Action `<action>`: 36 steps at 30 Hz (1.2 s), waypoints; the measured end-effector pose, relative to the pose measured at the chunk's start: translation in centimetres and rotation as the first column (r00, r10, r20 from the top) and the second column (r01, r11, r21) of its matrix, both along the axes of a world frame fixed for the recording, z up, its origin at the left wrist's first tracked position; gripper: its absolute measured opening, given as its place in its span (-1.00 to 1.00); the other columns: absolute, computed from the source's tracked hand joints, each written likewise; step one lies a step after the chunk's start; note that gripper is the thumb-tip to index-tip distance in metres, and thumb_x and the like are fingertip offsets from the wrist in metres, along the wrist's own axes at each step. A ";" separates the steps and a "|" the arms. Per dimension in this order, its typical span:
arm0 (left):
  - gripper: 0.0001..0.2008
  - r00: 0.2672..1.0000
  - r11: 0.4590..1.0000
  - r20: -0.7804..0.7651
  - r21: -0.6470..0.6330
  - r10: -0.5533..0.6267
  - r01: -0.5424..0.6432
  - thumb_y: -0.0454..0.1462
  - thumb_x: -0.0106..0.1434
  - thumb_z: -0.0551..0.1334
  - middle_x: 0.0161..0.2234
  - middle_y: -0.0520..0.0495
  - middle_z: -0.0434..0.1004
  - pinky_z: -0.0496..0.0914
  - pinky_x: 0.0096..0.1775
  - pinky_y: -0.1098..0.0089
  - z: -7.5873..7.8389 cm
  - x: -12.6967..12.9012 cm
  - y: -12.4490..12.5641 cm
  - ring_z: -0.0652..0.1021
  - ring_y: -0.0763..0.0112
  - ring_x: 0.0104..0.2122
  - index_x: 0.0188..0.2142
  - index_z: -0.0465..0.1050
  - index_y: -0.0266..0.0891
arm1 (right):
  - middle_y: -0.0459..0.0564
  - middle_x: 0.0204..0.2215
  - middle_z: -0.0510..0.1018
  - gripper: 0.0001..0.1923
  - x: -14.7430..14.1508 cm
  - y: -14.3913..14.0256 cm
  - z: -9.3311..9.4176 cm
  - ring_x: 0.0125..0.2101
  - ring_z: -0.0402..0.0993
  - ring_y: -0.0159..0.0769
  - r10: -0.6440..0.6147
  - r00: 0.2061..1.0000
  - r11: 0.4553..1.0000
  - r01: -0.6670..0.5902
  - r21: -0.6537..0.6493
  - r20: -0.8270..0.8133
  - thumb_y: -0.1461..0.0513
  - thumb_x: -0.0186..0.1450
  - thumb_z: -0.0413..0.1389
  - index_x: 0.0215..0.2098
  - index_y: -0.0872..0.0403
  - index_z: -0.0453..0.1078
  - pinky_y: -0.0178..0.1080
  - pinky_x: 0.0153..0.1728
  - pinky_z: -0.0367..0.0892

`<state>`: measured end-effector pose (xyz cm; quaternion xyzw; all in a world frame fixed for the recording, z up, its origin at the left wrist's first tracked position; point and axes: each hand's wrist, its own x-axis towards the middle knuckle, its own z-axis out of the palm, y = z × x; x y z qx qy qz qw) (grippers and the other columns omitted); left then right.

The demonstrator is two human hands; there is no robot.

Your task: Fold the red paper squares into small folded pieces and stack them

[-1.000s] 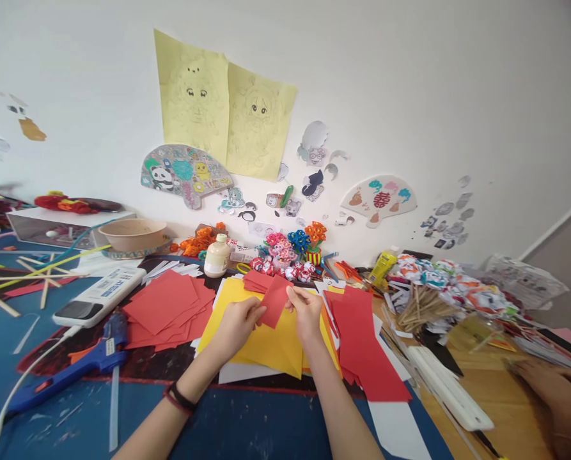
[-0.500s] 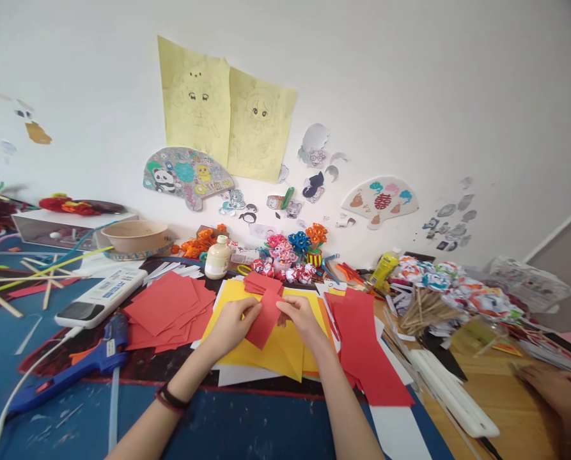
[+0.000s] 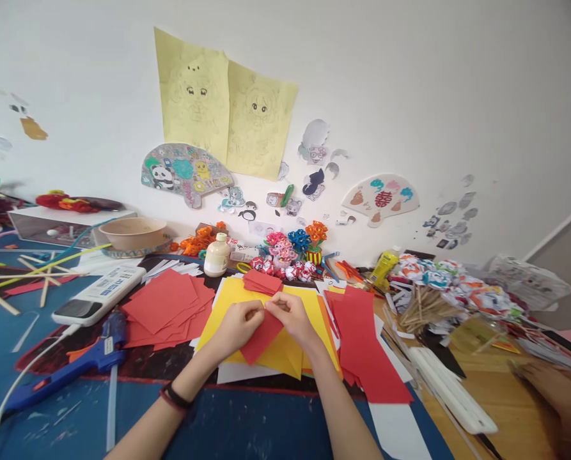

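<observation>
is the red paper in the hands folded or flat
Folded, at least partly: the red paper narrows to a point and both hands, left hand and right hand, pinch its top edge.

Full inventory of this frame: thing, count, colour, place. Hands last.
red paper piece: 1, red, held by both hands over the yellow sheets
yellow sheets: a few, yellow, table centre
red squares: a stack, red, left of the yellow sheets
red strips: several, red, right of the yellow sheets
glue gun: 1, blue, front left
remote-like device: 1, white, left
bowl: 1, tan, back left
bottle: 1, cream, back centre
paper flowers: a cluster, mixed colours, by the wall
wooden sticks: a bundle, tan, right
yellow drawings: 2, on the wall
another person's hand: 1, far right edge
left hand: pinching the red piece, dark wristband
right hand: pinching the red piece
</observation>
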<state>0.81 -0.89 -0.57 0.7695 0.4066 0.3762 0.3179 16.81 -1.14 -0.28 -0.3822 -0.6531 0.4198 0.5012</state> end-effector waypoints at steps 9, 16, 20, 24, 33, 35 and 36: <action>-0.78 0.999 0.997 0.013 -0.055 0.047 -0.046 -0.29 0.14 0.02 -0.64 0.08 0.31 0.16 -0.46 0.46 1.0 -1.8 0.7 0.35 0.46 -0.56 -0.61 0.25 -0.22 | -0.14 -0.57 0.39 -0.74 4.7 1.4 -0.4 -0.50 0.27 -0.36 -0.470 0.851 0.869 0.492 0.042 -0.234 0.07 0.17 0.18 -0.50 0.09 0.36 -0.34 -0.44 0.15; -0.69 0.965 0.991 0.237 -0.091 0.113 -0.094 -0.06 0.22 0.10 -0.38 -0.05 0.54 0.28 -0.35 0.43 -0.1 -1.5 1.6 0.47 0.36 -0.37 -0.32 0.46 -0.23 | -0.09 -0.50 0.44 -0.76 2.3 1.3 -0.5 -0.44 0.34 -0.33 -0.366 0.914 0.924 0.380 0.055 -0.175 0.08 0.18 0.18 -0.45 0.10 0.41 -0.32 -0.37 0.21; -0.66 0.928 0.973 0.311 -0.164 0.205 -0.160 -0.02 0.16 0.18 -0.46 -0.04 0.52 0.27 -0.39 0.45 -0.8 -1.7 2.1 0.46 0.38 -0.44 -0.41 0.45 -0.27 | -0.08 -0.48 0.47 -0.78 1.7 0.7 -0.2 -0.42 0.37 -0.32 -0.215 0.973 0.976 0.216 0.004 -0.082 0.10 0.20 0.17 -0.43 0.10 0.43 -0.31 -0.34 0.24; -0.66 0.941 0.972 0.266 -0.163 0.211 -0.172 -0.01 0.14 0.20 -0.54 0.01 0.45 0.19 -0.47 0.48 -0.7 -2.1 2.0 0.40 0.44 -0.52 -0.46 0.41 -0.27 | -0.07 -0.45 0.50 -0.81 1.6 0.1 0.0 -0.42 0.39 -0.32 0.046 0.994 0.995 -0.037 -0.098 0.100 0.14 0.18 0.18 -0.40 0.12 0.47 -0.31 -0.35 0.24; -0.68 0.990 0.996 0.110 -0.014 0.089 -0.088 -0.08 0.20 0.14 -0.58 0.03 0.40 0.17 -0.47 0.48 0.0 -0.6 0.5 0.36 0.45 -0.53 -0.54 0.38 -0.26 | -0.13 -0.57 0.44 -0.88 0.2 0.5 -0.8 -0.51 0.31 -0.41 0.061 0.991 0.998 -0.058 -0.032 0.119 0.28 0.15 0.11 -0.50 0.12 0.46 -0.36 -0.47 0.17; -0.69 0.986 0.993 0.121 0.017 0.117 -0.120 -0.09 0.20 0.14 -0.57 0.03 0.41 0.20 -0.45 0.48 0.4 -1.1 0.7 0.37 0.46 -0.52 -0.53 0.39 -0.26 | -0.14 -0.60 0.42 -0.88 0.6 0.6 -0.9 -0.55 0.29 -0.43 0.056 0.992 0.998 -0.052 -0.039 0.110 0.28 0.13 0.11 -0.51 0.12 0.45 -0.37 -0.50 0.16; -0.69 0.979 0.988 0.138 0.026 0.150 -0.155 -0.09 0.19 0.15 -0.56 0.04 0.42 0.21 -0.44 0.48 0.5 -1.7 0.9 0.38 0.46 -0.50 -0.52 0.40 -0.26 | -0.14 -0.61 0.42 -0.88 0.9 0.6 -0.9 -0.57 0.29 -0.43 0.062 0.993 0.997 -0.056 -0.057 0.101 0.27 0.13 0.11 -0.51 0.12 0.45 -0.37 -0.52 0.17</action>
